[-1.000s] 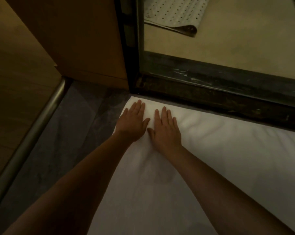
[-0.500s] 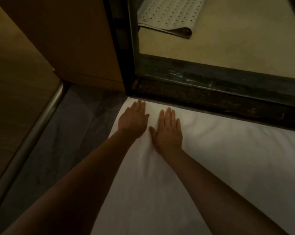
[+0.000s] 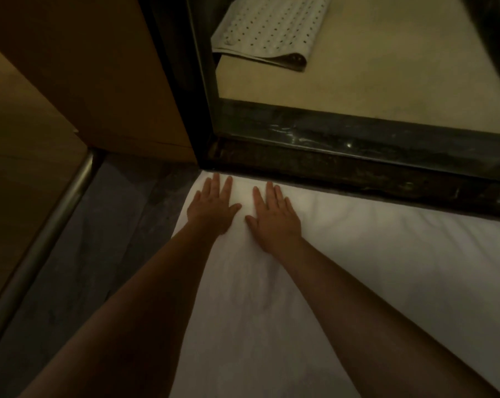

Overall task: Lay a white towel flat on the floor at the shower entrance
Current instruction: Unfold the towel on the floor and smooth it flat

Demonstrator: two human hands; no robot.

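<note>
A white towel (image 3: 386, 277) lies spread on the dark floor, its far edge running along the black shower threshold (image 3: 358, 165). My left hand (image 3: 213, 208) presses flat on the towel's far left corner, fingers extended and apart. My right hand (image 3: 274, 218) lies flat on the towel just to the right of it, palm down, fingers spread. Neither hand grips the cloth. The towel's near part runs out of the frame at the bottom.
Beyond the threshold is the beige shower floor (image 3: 386, 67) with a folded white perforated mat (image 3: 269, 33). A wooden panel (image 3: 99, 67) and dark door frame (image 3: 182, 81) stand at the left. A metal rail (image 3: 42, 239) crosses the dark floor (image 3: 105, 254) on the left.
Both hands have slid a little farther toward the threshold and drawn slightly apart on the towel. The view has shifted, showing more of the shower floor.
</note>
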